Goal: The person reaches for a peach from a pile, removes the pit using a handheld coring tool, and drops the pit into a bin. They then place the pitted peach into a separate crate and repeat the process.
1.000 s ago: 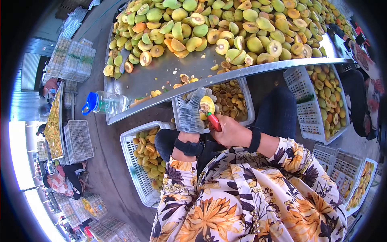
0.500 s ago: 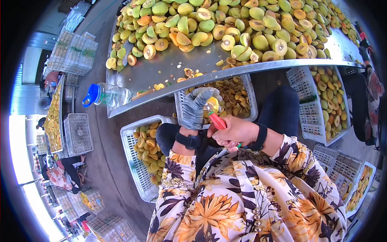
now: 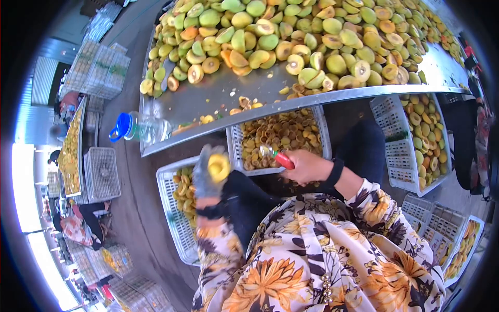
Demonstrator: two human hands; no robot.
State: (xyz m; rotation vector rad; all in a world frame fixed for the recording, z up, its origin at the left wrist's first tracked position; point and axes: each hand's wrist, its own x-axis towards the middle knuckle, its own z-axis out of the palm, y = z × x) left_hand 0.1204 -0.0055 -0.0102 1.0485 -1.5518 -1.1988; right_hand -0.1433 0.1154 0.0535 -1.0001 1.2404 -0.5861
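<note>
My left hand [image 3: 207, 174], in a grey glove and blurred by motion, holds a yellow fruit half [image 3: 219, 167] with a hollow centre. It is over the upper part of the left white crate [image 3: 179, 223], which contains fruit halves. My right hand [image 3: 306, 166] is bare and closed round the red handle of a small tool [image 3: 284, 159]; the metal tip points up and left. Beneath that tip is the middle crate [image 3: 236, 151], full of brownish scraps. A metal table [image 3: 208, 93] bears a large heap of green and orange fruit halves [image 3: 291, 39].
A clear bottle with a blue cap [image 3: 149, 129] lies at the table's left corner. White crates of fruit [image 3: 387, 125] stand at the right. On the left are stacked crates [image 3: 99, 174], another fruit table and a seated person [image 3: 78, 229].
My left hand has moved left and down, away from the tool, with the fruit half in it. My right hand stays near its place, the tool's tip now apart from the fruit.
</note>
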